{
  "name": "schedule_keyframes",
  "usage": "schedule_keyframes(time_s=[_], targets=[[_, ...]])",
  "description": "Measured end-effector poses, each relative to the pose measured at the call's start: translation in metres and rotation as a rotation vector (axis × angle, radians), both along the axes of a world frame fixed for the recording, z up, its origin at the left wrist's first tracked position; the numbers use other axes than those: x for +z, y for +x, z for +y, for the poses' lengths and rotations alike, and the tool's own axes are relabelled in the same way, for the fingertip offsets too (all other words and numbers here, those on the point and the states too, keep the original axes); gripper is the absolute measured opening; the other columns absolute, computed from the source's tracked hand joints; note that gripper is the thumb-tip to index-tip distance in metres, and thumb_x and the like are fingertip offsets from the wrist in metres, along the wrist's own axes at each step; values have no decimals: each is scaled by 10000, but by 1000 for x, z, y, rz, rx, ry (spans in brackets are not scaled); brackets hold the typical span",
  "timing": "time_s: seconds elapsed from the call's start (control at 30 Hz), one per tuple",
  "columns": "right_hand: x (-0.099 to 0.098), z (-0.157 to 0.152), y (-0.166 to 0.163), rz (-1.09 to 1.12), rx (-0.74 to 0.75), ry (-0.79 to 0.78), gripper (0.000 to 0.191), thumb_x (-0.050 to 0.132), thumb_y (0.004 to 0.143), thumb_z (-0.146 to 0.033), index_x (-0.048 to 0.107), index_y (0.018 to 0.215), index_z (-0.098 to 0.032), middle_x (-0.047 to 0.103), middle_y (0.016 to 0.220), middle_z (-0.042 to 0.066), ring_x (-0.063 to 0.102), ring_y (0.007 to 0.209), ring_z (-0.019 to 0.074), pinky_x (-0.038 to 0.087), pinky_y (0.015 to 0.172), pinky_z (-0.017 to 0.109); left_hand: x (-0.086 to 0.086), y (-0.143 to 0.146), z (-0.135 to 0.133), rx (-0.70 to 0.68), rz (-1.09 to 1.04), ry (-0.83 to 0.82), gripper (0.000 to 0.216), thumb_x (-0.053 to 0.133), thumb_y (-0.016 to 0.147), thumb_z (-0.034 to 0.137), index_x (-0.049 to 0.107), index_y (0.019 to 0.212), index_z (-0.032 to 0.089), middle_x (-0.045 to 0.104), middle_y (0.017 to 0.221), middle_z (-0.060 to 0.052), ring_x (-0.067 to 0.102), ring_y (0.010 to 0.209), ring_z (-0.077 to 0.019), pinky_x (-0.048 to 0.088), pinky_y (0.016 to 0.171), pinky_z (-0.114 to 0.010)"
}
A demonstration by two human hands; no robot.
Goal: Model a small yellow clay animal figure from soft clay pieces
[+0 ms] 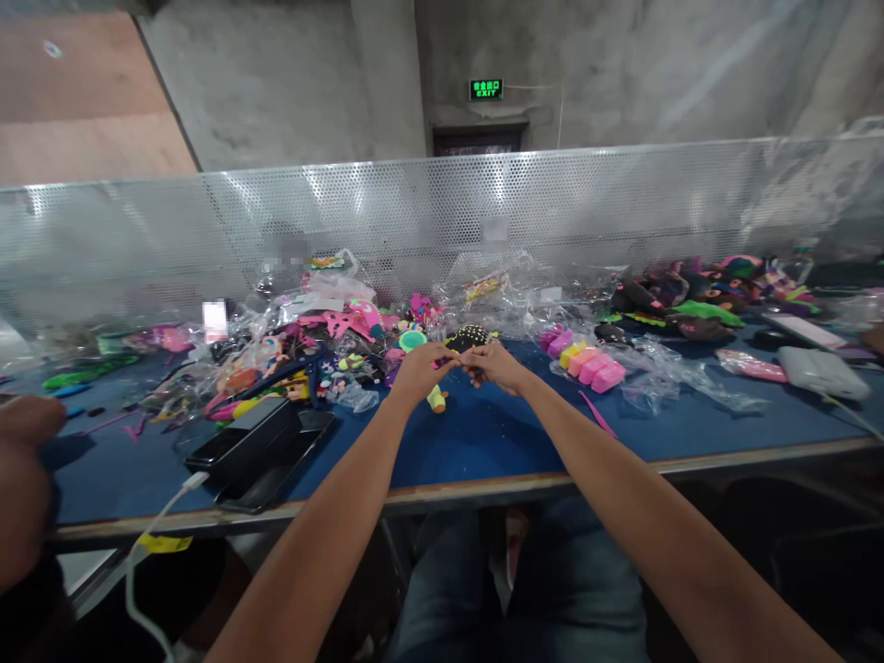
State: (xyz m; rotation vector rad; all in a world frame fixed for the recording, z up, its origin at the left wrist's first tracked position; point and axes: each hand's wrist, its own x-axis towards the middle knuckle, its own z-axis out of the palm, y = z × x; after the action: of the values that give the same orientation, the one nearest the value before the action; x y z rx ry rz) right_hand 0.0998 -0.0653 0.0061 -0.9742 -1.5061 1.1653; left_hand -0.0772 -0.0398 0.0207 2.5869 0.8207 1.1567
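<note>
Open blue desk top (483, 433) along near edge, centre to right: passage free. Near left corner blocked by black phones (262, 451) and white cable (166, 516). Far edge closed off by perforated metal screen (442, 212), fronted by clear plastic bags (649, 368), pink foam blocks (594, 364), and heaped colourful toys (331, 341).

Perforated shiny metal screen (442, 212); matt blue tabletop (483, 433).

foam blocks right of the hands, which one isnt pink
The yellow block, second from the far end of the row. The far end block is magenta-pink and the three nearer ones are pink; only this one is yellow.
</note>
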Motion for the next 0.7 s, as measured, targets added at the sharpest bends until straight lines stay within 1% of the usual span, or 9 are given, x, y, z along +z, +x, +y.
schedule_keyframes(time_s=[0.1, 0.17, 0.2, 0.27, 0.37, 0.43, 0.47, 0.57, 0.7], targets=[[3, 6, 10, 124, -60, 70, 265, 671, 677, -405, 606, 711, -150, 524, 593, -21, 483, 529, 85, 444, 465, 204, -2, 0, 0, 26, -106, -47, 267, 544, 825, 388, 701, 849, 174, 677, 846, -54, 584, 778, -163, 436, 744, -262], [4, 12, 23, 191, -240, 170, 254, 594, 737, -420, 600, 763, -167, 552, 625, -13, 498, 541, 91, 447, 491, 210, -6, -3, 5, 77, -194, -114, 286, 568, 803, 408, 700, 864, 162, 680, 808, -45, 575, 702, -150, 438, 687, -254], [4, 15, 30, 133, -342, 201, 267, 542, 778, -428, 608, 795, -170, 574, 644, -2, 509, 543, 97, 452, 509, 219, -8, -5, 9, 97, -239, -151, 303, 577, 793, 418, 701, 878, 155, 681, 788, -42, 568, 665, -143, 435, 654, -250], [-1, 21, 42, -188, -493, 222, 261, 516, 808, -398, 640, 790, -169, 609, 656, 15, 547, 571, 116, 458, 554, 234, -13, -9, 17, 116, -307, -209, 333, 593, 775, 428, 707, 914, 148, 681, 760, -36, 551, 605, -133, 421, 591, -244], [-13, 26, 49, -655, -513, 186, 101, 644, 721, -276, 686, 704, -186, 667, 708, 24, 620, 715, 167, 462, 660, 247, -17, -13, 25, 96, -325, -238, 339, 594, 775, 413, 711, 965, 158, 683, 753, -34, 544, 582, -129, 413, 563, -243], [-20, 27, 46, -799, -493, 143, 9, 696, 663, -209, 695, 670, -202, 693, 759, 22, 639, 787, 186, 462, 708, 247, -18, -14, 26, 62, -326, -224, 326, 600, 773, 400, 715, 967, 164, 689, 810, -46, 560, 625, -134, 422, 585, -246], [-22, 27, 45, -857, -487, 127, 21, 706, 655, -201, 697, 673, -208, 700, 790, 22, 644, 807, 189, 464, 723, 247, -18, -13, 26, 47, -329, -210, 319, 608, 767, 397, 718, 958, 166, 689, 843, -51, 563, 646, -135, 424, 595, -246], [-22, 24, 40, -907, -512, 145, 68, 692, 691, -242, 704, 752, -213, 703, 872, 35, 645, 832, 194, 476, 737, 264, -18, -13, 25, 43, -327, -187, 313, 636, 744, 406, 725, 931, 171, 684, 866, -49, 539, 639, -123, 409, 590, -244], [-18, 20, 38, -776, -593, 269, 118, 581, 782, -241, 690, 806, -204, 694, 845, 42, 640, 778, 175, 500, 688, 267, -17, -14, 23, 73, -355, -247, 301, 676, 699, 420, 735, 852, 167, 679, 740, -27, 497, 561, -109, 377, 540, -238]])
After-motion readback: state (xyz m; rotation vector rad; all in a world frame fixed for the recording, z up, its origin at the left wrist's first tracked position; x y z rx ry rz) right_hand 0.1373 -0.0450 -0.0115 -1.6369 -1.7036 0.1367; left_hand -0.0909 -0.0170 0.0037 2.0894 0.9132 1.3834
